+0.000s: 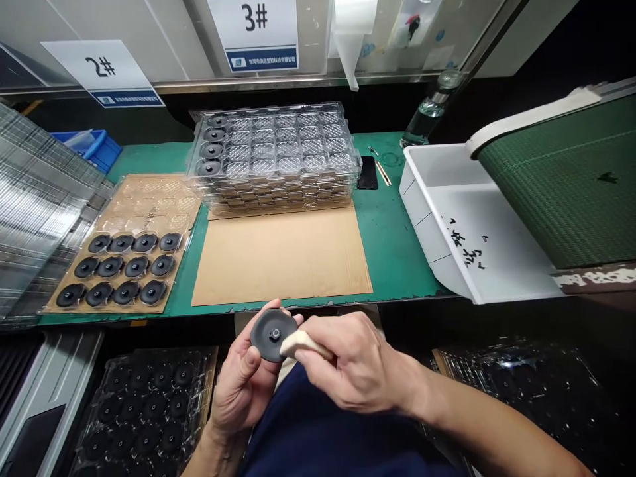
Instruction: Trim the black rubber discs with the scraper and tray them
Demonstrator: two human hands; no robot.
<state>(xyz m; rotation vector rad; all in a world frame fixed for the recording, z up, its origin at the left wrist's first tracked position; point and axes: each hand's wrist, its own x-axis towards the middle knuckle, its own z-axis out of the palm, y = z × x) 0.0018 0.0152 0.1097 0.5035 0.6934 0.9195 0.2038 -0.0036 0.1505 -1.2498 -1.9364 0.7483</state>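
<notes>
My left hand (243,384) grips a round black dished part (268,329) by its rim, with the small raised hub at its centre facing up. In my right hand (350,361) a pale cream pad or folded cloth (301,342) is pinched between thumb and fingers. Its tip touches the dish near the hub, on the right side. Both hands are in front of the bench's near edge, over my dark blue clothing. On the left of the bench, a clear tray (169,265) on cardboard holds several similar black parts in its nearer rows.
A stack of clear blister trays (278,152) stands at the back, behind a cardboard sheet (278,258). To the right are a phone (368,173), a water bottle (430,109), a white bin (422,218) and a green conveyor belt (571,179). Filled trays (149,404) lie below bench level.
</notes>
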